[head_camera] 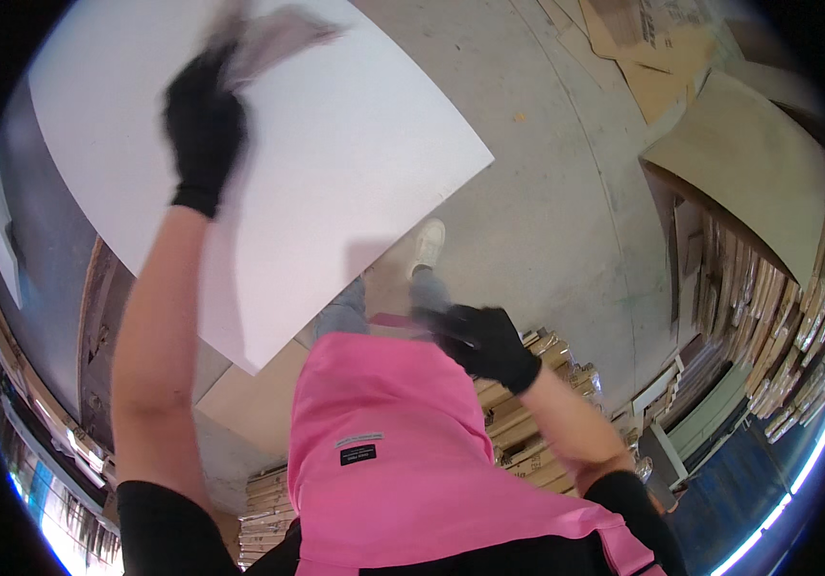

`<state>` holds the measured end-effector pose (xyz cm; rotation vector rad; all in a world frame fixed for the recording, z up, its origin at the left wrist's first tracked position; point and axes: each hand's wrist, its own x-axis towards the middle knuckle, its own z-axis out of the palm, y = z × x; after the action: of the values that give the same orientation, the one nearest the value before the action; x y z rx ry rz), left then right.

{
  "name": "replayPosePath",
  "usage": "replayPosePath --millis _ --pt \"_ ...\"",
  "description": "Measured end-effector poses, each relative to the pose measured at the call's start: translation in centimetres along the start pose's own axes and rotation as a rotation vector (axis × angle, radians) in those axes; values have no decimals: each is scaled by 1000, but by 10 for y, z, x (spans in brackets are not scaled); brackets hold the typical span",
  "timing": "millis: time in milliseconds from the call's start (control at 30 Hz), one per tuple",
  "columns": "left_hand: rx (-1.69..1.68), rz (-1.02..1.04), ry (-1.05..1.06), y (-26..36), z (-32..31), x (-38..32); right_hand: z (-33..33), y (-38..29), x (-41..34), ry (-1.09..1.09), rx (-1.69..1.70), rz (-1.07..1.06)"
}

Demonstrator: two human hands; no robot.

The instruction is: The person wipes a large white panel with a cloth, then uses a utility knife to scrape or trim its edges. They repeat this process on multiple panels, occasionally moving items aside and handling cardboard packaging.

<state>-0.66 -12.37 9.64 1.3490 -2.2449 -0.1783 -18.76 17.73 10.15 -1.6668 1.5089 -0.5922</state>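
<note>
My left hand, in a black glove, is raised over a large white panel. A blurred pinkish cloth-like thing shows at its fingers; the blur hides whether the hand grips it. In another black glove, my right hand is bent in front of the pink apron, near the panel's lower edge. Its fingers are blurred, and I cannot tell whether they hold anything. A narrow dark pink strip shows just left of its fingertips.
Flattened cardboard lies on the concrete floor at the upper right. Below it, a brown board lies over stacked, film-wrapped flat packs. More packs stand close by my right forearm. My shoe is beside the panel's edge.
</note>
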Motion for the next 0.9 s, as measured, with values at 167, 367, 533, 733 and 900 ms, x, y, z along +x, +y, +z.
replayPosePath --millis 167,367,533,733,900 --pt "-950 256 -741 87 34 -115 -29 19 -90 1066 987 682" --pt "-1218 -124 -969 38 -6 -109 -42 19 -101 957 694 808" --pt "-279 147 -201 -1 -12 -3 20 -29 -61 926 734 758" --pt "-396 452 -439 -31 -33 -164 33 -56 -11 875 702 619" --pt "-432 400 -589 -120 -113 -277 26 -73 9 799 732 540"
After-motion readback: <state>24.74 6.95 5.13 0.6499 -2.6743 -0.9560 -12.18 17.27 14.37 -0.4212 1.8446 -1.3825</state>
